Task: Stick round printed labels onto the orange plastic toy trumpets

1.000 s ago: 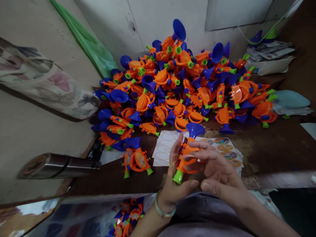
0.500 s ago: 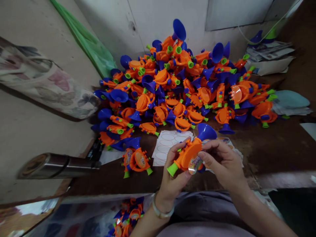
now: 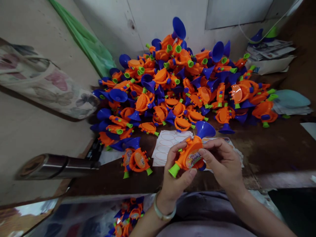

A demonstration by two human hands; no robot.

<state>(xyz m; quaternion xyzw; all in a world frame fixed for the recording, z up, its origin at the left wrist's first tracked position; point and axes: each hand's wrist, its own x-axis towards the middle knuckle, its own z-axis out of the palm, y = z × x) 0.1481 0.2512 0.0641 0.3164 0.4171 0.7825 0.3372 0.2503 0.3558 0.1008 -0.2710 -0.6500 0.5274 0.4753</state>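
My left hand [image 3: 176, 176] is closed around an orange toy trumpet [image 3: 189, 152] with a blue bell and a lime-green mouthpiece. The bell points up and away, the mouthpiece down toward the left palm. On the trumpet's oval face lies a shiny printed sticker [image 3: 193, 159]. My right hand [image 3: 221, 161] is closed at the trumpet's right side, its thumb at the sticker's upper end; the other fingertips are partly hidden. Behind the hands lie white sheets with oval outlines [image 3: 165, 144] and a sheet of printed stickers [image 3: 228, 142], partly covered by the right hand.
A large heap of toy trumpets [image 3: 161, 77] fills the back of the brown table [image 3: 271, 148]. Two stickered trumpets [image 3: 139, 159] stand at left, near a steel flask [image 3: 56, 166]. More trumpets [image 3: 128, 214] lie below the table edge. Papers [image 3: 270, 56] are stacked at right.
The sticker, tilted off the trumpet's face before, now lies against it. My left thumb has shifted off the sticker's lower end, and the trumpet has turned slightly.
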